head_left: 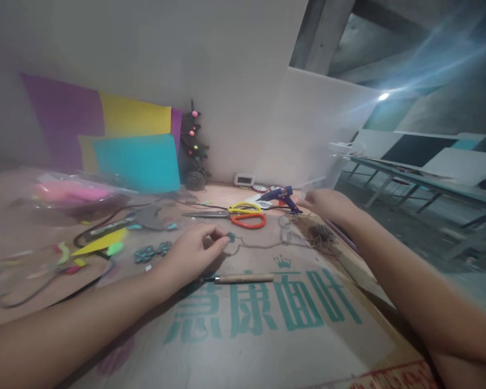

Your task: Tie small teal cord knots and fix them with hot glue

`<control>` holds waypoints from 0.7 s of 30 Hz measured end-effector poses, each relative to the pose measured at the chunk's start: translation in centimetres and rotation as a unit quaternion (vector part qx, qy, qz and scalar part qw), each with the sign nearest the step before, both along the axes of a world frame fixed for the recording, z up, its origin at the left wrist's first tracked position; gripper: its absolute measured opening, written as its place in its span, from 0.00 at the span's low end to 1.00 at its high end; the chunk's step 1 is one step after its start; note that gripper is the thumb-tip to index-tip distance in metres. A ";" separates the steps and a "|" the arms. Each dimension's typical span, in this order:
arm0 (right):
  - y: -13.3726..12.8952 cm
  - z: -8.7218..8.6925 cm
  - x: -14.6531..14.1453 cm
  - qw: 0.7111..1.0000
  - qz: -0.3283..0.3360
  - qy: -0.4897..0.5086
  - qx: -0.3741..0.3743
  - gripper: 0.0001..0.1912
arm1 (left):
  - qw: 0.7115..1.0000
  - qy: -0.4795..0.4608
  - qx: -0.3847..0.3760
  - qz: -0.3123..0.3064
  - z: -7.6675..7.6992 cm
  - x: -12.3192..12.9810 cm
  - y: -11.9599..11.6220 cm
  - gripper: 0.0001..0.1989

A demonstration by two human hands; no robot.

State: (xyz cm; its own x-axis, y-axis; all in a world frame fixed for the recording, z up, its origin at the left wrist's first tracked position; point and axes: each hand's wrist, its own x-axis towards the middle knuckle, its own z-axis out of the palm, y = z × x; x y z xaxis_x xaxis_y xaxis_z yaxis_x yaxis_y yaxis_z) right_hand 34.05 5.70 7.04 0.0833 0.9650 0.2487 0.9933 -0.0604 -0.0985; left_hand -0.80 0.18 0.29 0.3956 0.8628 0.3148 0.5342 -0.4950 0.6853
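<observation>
My left hand (194, 248) pinches a small teal piece (231, 236) between thumb and forefinger, just above the table. A thin grey-brown cord (263, 247) runs from beside that piece to a tangled bundle of cord (323, 235) on the right. My right hand (328, 206) is at the table's right side, beside a dark blue glue gun (281, 195); its fingers are curled and blurred, and what they hold is unclear. Scissors (243, 215) with yellow and red handles lie beyond my left hand. A wooden-handled tool (245, 279) lies nearer me.
Dark teal flower-like pieces (152, 252) lie left of my left hand. Coloured sheets (137, 162) lean on the back wall beside a dark decorated little tree (195, 146). A small white digital clock (244, 179) stands at the back. A plastic bag (76, 190) with pink contents lies left.
</observation>
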 end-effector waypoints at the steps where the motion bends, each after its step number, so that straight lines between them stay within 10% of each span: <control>1: 0.6 -0.6 0.8 1.000 -0.001 0.015 0.007 0.19 | 1.000 0.003 0.000 0.003 0.1 0.0 0.0 0.12; 13: 3.3 -6.3 0.0 0.976 0.099 0.189 0.044 0.22 | 1.000 -0.007 -0.008 -0.006 -0.2 0.0 0.0 0.12; 21: 2.6 -4.2 -0.1 0.958 0.072 0.267 0.077 0.22 | 1.000 -0.001 -0.002 -0.003 0.0 0.0 -0.1 0.12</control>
State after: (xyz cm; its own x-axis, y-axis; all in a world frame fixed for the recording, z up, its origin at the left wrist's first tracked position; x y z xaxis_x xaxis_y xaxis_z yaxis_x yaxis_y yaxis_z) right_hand 33.97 8.29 2.80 0.1069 0.9315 0.3478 0.7955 0.1297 -0.5919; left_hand -0.79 0.13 0.25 0.4012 0.8613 0.3117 0.5301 -0.4959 0.6878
